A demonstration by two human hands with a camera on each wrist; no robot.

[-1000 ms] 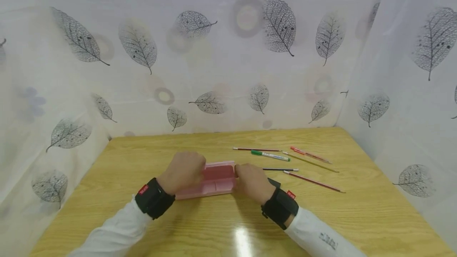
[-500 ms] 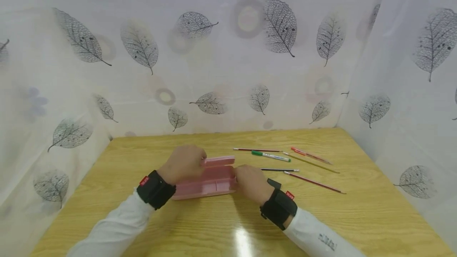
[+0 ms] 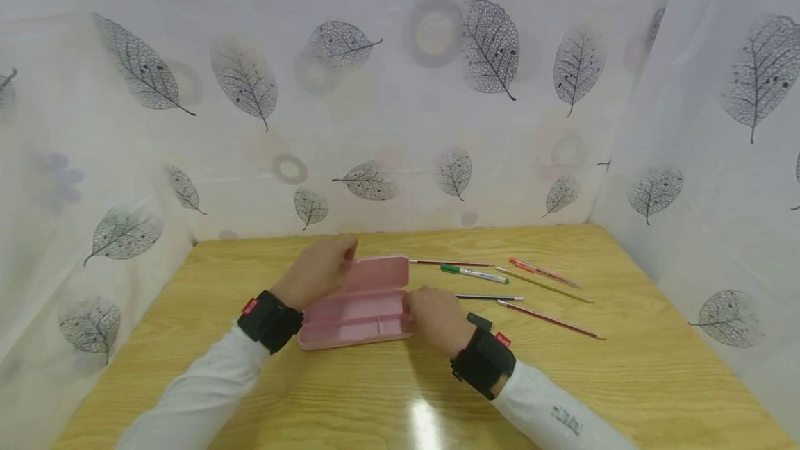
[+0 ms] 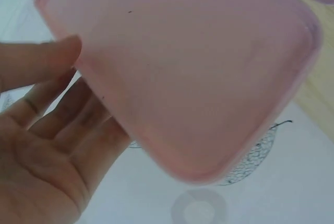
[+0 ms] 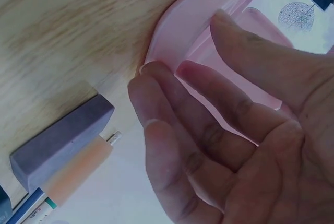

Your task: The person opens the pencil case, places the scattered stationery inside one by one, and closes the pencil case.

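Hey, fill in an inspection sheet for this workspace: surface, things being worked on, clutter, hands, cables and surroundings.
Surface: wood-grain table, bright glare near the front.
Job's things: pink case, its lid open; nothing seen in the visible compartments.
Clutter: four pencils, a green-capped marker and a red pen, loose right of the case; a dark block by the right hand.
Hands: left hand grips the lid's edge; right hand holds the case's right end.
Cables: nothing seen.
Surroundings: leaf-printed sheeting behind and on both sides.
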